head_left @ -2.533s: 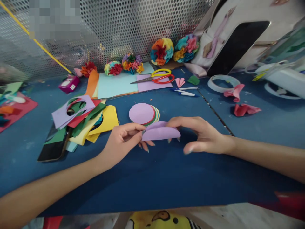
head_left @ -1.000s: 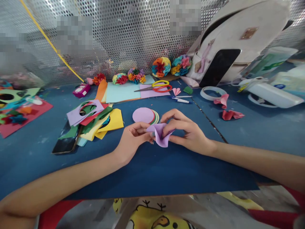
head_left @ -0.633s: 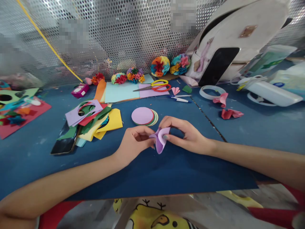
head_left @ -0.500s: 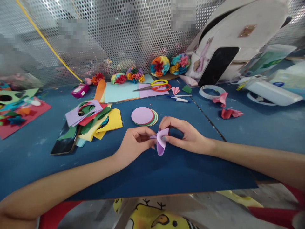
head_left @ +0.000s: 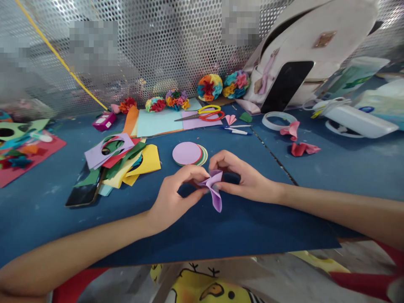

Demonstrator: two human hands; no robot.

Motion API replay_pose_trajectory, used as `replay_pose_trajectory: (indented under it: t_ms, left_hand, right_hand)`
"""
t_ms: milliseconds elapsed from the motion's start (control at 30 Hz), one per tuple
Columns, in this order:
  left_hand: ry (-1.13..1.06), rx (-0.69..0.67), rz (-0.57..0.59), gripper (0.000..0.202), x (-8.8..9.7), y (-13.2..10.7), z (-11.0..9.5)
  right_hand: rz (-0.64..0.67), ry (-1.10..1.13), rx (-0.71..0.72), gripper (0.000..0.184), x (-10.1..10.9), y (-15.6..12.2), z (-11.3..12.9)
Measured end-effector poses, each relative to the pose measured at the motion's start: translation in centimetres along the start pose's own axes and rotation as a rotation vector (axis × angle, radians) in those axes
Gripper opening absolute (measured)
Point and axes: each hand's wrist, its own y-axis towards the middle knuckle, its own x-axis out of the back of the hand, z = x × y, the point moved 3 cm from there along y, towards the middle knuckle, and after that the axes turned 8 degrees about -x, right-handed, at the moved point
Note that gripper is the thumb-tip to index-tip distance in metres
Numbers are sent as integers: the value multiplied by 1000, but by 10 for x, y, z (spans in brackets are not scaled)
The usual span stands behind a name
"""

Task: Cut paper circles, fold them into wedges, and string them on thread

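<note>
A piece of purple craft foam (head_left: 216,197), pinched into folds, is held between both hands above the blue table. My left hand (head_left: 176,195) grips its left side with thumb and fingers closed. On the other side, my right hand (head_left: 241,176) pinches a fold, its fingertips partly behind the foam. One lobe hangs down below the fingers. Just beyond my hands lies a stack of foam circles (head_left: 187,153), a purple one on top and red, green and yellow edges showing beneath.
Cut-out foam scraps (head_left: 148,162) partly cover a phone (head_left: 82,191) at left. Scissors (head_left: 210,112) lie on foam sheets (head_left: 159,122) at the back. Foam pompoms (head_left: 210,87) line the mesh wall. A white backpack (head_left: 315,50), tape roll (head_left: 269,120) and folded pink pieces (head_left: 304,149) are at right.
The purple foam is folded further, into several lobes, and its lower lobe now hangs longer and more to the right. My left thumb and fingers have shifted their hold on it.
</note>
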Motion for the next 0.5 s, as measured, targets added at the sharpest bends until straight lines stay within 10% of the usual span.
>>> replay_pose_trajectory:
  t_ms: [167,500]
  left_hand:
    - [261,-238,94,19,4,1,-7]
    - [235,-294,42,16,6,0,-6]
  right_hand:
    - [66,26,-43,25,1,-2,0]
    - [153,304,-259,41,-1,2,-7]
